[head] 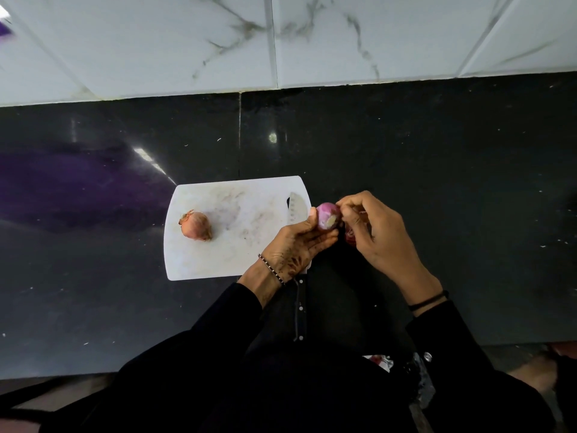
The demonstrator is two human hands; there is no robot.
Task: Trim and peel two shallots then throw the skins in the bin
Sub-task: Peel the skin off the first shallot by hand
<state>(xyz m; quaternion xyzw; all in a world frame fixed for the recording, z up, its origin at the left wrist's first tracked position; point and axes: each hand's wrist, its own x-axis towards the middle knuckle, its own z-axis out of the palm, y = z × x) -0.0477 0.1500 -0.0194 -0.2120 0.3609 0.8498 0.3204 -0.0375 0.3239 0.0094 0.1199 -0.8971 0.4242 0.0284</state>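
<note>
My left hand (299, 242) grips a purple shallot (327, 215) just off the right edge of the white cutting board (218, 260); its cut pale end faces me. My right hand (374, 232) pinches at the shallot's right side, and dark red skin (351, 237) hangs beneath its fingers. A second shallot (195, 225), still in its brown skin, lies on the board's left part. A knife (296, 207) lies along the board's right edge, its blade pointing away from me and its handle partly hidden under my left wrist.
The board sits on a dark glossy counter (437, 167) backed by a white marble-tiled wall (281, 42). The counter's front edge runs just below my forearms. No bin is in view.
</note>
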